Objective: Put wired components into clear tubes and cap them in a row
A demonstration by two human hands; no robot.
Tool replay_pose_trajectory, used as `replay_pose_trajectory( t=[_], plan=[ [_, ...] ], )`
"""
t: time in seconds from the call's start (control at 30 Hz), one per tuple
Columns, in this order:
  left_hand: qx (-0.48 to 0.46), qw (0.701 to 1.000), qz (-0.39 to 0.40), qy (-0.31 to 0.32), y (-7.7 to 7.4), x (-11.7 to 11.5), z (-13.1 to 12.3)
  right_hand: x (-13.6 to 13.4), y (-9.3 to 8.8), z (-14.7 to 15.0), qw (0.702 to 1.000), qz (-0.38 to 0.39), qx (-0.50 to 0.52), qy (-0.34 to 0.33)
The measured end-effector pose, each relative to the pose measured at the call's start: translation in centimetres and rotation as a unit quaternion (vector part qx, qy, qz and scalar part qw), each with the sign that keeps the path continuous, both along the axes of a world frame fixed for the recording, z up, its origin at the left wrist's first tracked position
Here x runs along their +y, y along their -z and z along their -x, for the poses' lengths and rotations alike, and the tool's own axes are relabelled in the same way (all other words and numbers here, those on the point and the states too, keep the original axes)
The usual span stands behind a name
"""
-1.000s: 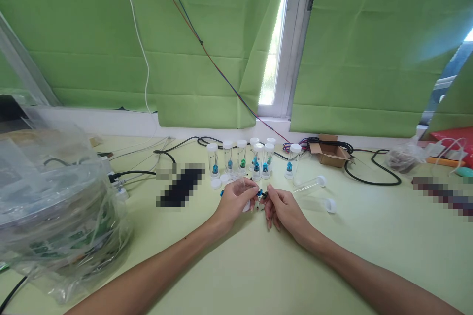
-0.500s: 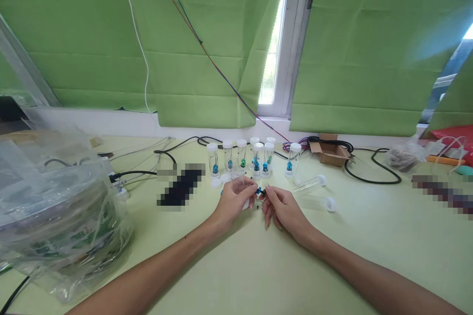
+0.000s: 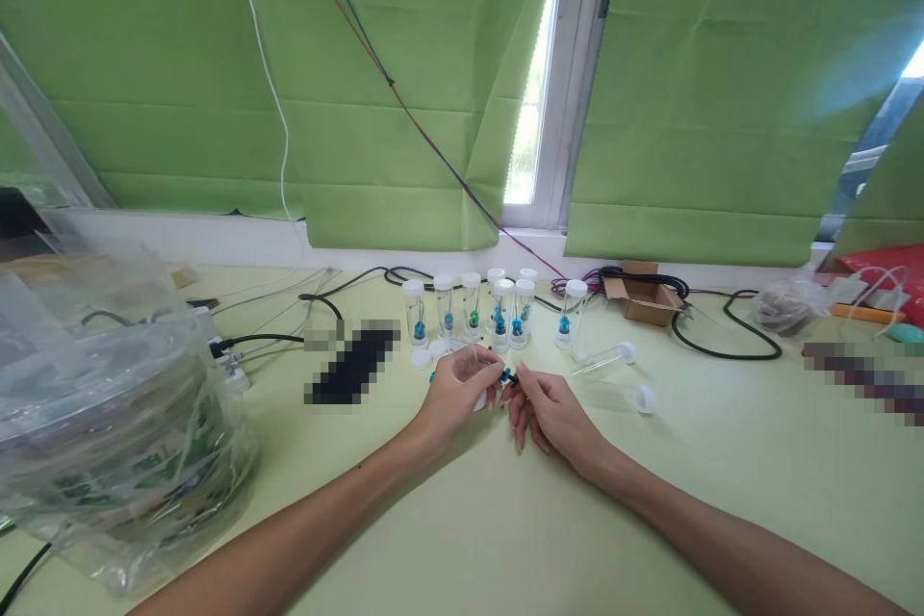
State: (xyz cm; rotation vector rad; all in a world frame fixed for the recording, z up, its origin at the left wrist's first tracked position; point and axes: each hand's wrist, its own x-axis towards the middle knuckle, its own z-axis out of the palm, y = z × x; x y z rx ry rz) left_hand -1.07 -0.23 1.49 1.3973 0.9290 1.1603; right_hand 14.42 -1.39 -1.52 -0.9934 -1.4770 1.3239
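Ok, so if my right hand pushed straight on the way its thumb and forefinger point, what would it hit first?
Probably your left hand, just beyond the small blue-and-black piece at your right hand's fingertips, though depth is hard to judge here.

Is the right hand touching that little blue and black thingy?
Touching. The head view shows the right hand with its fingers on the black end of the small blue-and-black piece.

The left hand point(image 3: 456, 387) and right hand point(image 3: 555, 406) pinch a tiny blue and black piece point(image 3: 507, 374). Clear round plastic tubes point(image 3: 417, 312) with white caps point(image 3: 576, 288) stand behind; 2 lie right.
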Motion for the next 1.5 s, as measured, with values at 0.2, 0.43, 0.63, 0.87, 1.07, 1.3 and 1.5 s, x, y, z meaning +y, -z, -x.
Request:
replay_pose_trajectory(
  t=[0.2,0.43,0.63,0.87,1.07,1.3,1.5],
  plan=[
    [0.000,1.000,-0.005,-0.009,0.26,0.17,0.04,-0.05,0.04,-0.26,0.999,-0.031,0.012,0.000],
    [0.000,1.000,-0.005,0.000,0.14,0.11,-0.06,0.14,0.14,-0.13,1.000,-0.013,0.001,-0.010],
    [-0.004,1.000,-0.003,-0.002,0.34,0.16,0.06,-0.12,-0.18,-0.19,1.000,-0.020,0.014,0.013],
    [-0.013,1.000,-0.002,0.003,0.30,0.23,-0.01,0.09,0.03,-0.26,0.999,-0.032,0.012,0.009],
    [-0.017,1.000,0.003,0.001,0.24,0.07,-0.03,0.05,0.01,-0.21,0.999,-0.028,0.007,0.025],
    [-0.022,1.000,0.000,0.000,0.27,0.20,0.01,-0.32,-0.26,-0.30,0.999,-0.043,0.020,0.016],
    [-0.020,1.000,0.003,0.011,0.31,0.08,-0.01,0.07,0.09,-0.15,0.999,-0.035,0.002,-0.007]
  ],
)
